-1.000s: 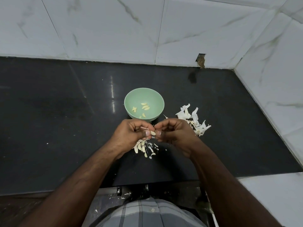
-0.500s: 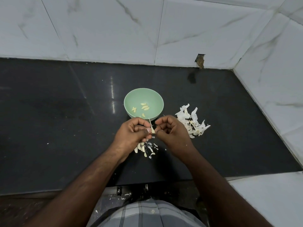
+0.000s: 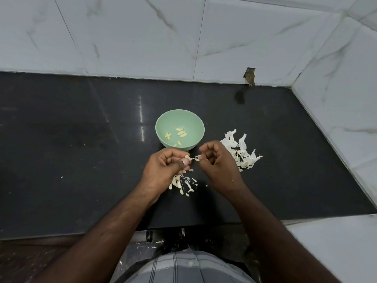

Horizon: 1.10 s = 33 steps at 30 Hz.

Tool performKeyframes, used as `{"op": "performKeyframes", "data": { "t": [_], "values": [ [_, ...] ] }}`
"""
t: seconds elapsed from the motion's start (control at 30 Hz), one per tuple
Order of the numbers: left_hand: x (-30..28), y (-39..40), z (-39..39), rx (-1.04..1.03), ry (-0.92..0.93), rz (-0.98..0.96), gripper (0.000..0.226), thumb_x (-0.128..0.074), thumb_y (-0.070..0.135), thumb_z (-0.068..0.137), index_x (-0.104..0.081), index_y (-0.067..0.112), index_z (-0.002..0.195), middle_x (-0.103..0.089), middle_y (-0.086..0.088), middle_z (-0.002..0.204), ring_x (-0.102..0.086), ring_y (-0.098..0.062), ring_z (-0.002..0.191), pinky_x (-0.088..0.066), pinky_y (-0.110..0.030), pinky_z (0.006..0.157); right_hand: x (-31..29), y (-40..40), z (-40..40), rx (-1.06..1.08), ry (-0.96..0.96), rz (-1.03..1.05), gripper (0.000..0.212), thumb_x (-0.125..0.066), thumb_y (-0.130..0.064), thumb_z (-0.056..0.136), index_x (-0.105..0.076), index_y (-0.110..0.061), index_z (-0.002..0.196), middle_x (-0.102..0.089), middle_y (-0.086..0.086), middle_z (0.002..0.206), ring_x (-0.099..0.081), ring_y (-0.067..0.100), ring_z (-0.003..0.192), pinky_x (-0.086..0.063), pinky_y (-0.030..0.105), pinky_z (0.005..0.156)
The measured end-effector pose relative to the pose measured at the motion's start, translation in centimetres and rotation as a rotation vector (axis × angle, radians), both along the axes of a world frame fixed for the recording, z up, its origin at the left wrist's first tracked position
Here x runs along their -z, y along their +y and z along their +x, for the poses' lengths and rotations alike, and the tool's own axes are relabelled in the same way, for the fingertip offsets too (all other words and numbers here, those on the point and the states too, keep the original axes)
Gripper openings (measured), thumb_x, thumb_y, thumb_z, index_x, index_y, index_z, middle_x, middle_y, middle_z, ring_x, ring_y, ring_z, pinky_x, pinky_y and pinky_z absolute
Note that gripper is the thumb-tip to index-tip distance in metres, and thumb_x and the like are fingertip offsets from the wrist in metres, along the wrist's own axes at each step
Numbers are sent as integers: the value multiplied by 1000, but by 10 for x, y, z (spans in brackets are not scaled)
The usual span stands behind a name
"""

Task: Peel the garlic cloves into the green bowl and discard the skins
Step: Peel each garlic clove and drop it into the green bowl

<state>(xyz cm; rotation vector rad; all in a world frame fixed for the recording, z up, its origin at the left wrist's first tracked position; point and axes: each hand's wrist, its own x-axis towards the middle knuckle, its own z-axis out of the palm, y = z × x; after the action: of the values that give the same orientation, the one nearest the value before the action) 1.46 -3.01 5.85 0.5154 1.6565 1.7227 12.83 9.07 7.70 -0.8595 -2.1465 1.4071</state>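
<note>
A green bowl [image 3: 192,123] stands on the black counter with several peeled garlic cloves [image 3: 181,132] lying in it. Just in front of the bowl, my left hand [image 3: 166,167] pinches a small garlic clove [image 3: 187,157] between thumb and fingers. My right hand [image 3: 217,164] pinches a thin strip of skin [image 3: 197,158] that still hangs from that clove. Under my hands lies a small heap of cloves and skin bits [image 3: 181,183]. A pile of white garlic skins [image 3: 240,151] lies to the right of the bowl, partly hidden by my right hand.
The black counter [image 3: 81,150] runs to a white marble-tiled wall [image 3: 142,33] at the back and on the right. A small hole [image 3: 250,75] sits at the wall's foot. The counter's front edge is near my body.
My hands have drawn slightly apart, and a strip of skin now stretches between the clove and my right fingers. Both hands sit a little closer to the bowl than a second ago.
</note>
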Motion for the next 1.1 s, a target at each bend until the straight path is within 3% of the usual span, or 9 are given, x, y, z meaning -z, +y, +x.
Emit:
{"op": "performKeyframes", "data": {
  "t": [0.17,0.3,0.4,0.53,0.73,0.83,0.97,1.1],
  "values": [
    [1,-2,-1,2,-78,10,11,-69,-1,90,-72,3,100,-76,-12,86,-71,-13,75,-54,-17,65,2,20,11,87,-103,95,22,-57,-10,92,-72,-26,93,-60,-12,68,-51,1,57,-41,24,60],
    [-1,-2,0,4,-105,26,12,-68,-1,90,-71,3,102,-76,-12,85,-71,-14,72,-54,-17,62,0,25,15,83,-154,253,18,-59,-26,97,-74,-17,102,-71,0,93,-64,14,86,-53,37,82],
    [-3,0,2,-6,-127,39,9,-68,-2,90,-69,3,97,-75,-13,82,-71,-15,71,-54,-18,61,-6,14,12,7,-70,294,19,-73,-24,88,-76,-21,107,-70,-8,105,-64,6,98,-52,29,87],
    [-5,1,4,8,-145,48,8,-68,0,90,-69,-2,98,-76,-15,80,-69,-13,68,-53,-17,61,-10,-5,5,-100,-119,238,15,-75,-18,86,-78,-25,98,-72,-11,89,-65,2,86,-53,28,81],
    [-3,-2,1,8,-105,32,11,-73,1,86,-71,-1,97,-73,-15,80,-66,-13,68,-53,-18,62,-7,-10,0,-45,-185,240,12,-71,-19,88,-71,-28,79,-65,-17,72,-59,-1,71,-49,25,70],
    [-3,-3,1,12,-78,38,12,-72,-3,86,-71,-3,98,-72,-11,74,-67,-10,65,-52,-17,61,-6,-9,-2,-41,-188,157,18,-72,-17,86,-68,-29,73,-65,-16,67,-58,-2,65,-46,22,66],
    [-4,-4,1,15,-50,59,12,-70,-6,86,-72,1,96,-72,-10,75,-67,-11,66,-53,-18,63,-6,-7,-3,-20,-142,-42,16,-70,-14,84,-69,-23,70,-69,-5,65,-60,8,61,-51,33,66],
    [-2,-4,-1,-1,-30,73,14,-69,-4,88,-73,6,95,-72,-12,75,-66,-13,66,-55,-22,67,-11,-11,-4,-23,-55,-312,19,-65,-1,90,-70,-12,76,-66,10,67,-56,10,55,-44,20,53]
  ]
}}
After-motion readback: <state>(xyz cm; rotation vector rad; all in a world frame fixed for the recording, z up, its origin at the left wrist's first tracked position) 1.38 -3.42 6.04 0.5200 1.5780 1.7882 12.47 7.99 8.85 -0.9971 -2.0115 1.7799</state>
